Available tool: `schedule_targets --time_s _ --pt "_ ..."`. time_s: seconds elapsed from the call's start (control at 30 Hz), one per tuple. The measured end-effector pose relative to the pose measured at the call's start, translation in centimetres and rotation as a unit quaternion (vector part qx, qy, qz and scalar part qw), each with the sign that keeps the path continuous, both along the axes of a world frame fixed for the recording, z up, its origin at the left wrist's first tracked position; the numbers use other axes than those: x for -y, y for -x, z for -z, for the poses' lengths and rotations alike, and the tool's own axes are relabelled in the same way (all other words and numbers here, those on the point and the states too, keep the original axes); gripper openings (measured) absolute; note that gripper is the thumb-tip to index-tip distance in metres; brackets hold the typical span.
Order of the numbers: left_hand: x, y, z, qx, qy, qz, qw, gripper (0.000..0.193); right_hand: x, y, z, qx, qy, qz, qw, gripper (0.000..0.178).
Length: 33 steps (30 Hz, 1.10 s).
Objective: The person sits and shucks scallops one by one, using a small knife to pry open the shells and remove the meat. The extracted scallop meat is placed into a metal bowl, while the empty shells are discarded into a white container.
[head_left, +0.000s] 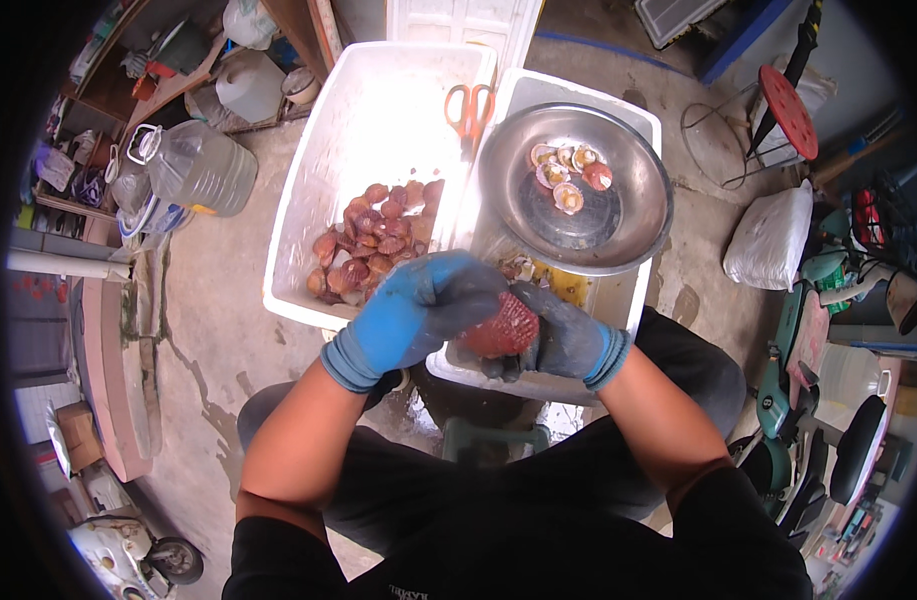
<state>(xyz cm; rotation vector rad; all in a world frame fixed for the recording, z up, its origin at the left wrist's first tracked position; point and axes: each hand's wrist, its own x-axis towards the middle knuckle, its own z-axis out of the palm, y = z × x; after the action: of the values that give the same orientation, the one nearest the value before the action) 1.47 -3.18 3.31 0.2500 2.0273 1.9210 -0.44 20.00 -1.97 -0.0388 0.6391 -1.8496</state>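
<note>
A reddish, ribbed scallop (pixel 505 328) is held between my two gloved hands, close to the near edge of the white tray (pixel 630 295). My left hand (pixel 428 300), in a blue glove with a dark palm, grips its left side with curled fingers. On the other side my right hand (pixel 566 335) closes its grey-coated fingers around the shell. Whether a small tool is also in either hand is hidden. Just beyond, a steel bowl (pixel 633 190) rests on the tray with several opened scallops (pixel 568 198) inside. Whole scallops (pixel 378 235) lie heaped in the white foam box (pixel 308 200) at left.
Orange-handled scissors (pixel 469 115) lie across the adjoining rims of box and tray. Yellowish liquid and shell scraps (pixel 563 285) are in the tray below the bowl. A large plastic bottle (pixel 213 170) stands at left; a white sack (pixel 768 238) and red-topped stool (pixel 788 112) are at right.
</note>
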Motion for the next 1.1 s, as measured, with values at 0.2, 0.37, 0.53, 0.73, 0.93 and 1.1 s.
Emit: schedule_targets --time_s 0.2,0.37,0.53,0.73,0.93,1.1 --pt "1.0 0.2 -0.2 0.121 -0.233 -0.109 0.959 0.018 0.4 -1.0 1.6 0.006 0.034 -0.036 0.999 0.077" --pt "3.0 0.8 1.2 -0.183 0.361 -0.087 0.910 0.029 1.3 -0.2 1.3 0.056 0.066 0.149 0.985 0.061" --pt "1.4 -1.2 1.3 -0.191 0.333 -0.069 0.921 0.031 1.0 1.3 0.2 0.037 0.034 0.304 0.951 0.053" --pt "-1.8 -2.7 0.7 -0.275 0.278 0.007 0.920 0.028 0.8 1.5 -0.1 0.037 0.013 0.374 0.927 0.042" --pt "-1.9 -2.6 0.9 -0.329 0.287 0.001 0.900 0.030 0.6 1.3 0.3 0.040 0.023 0.373 0.927 0.041" --pt "-1.7 -2.5 0.7 -0.305 0.274 0.013 0.912 0.029 0.5 1.3 0.5 0.031 0.012 0.374 0.927 0.041"
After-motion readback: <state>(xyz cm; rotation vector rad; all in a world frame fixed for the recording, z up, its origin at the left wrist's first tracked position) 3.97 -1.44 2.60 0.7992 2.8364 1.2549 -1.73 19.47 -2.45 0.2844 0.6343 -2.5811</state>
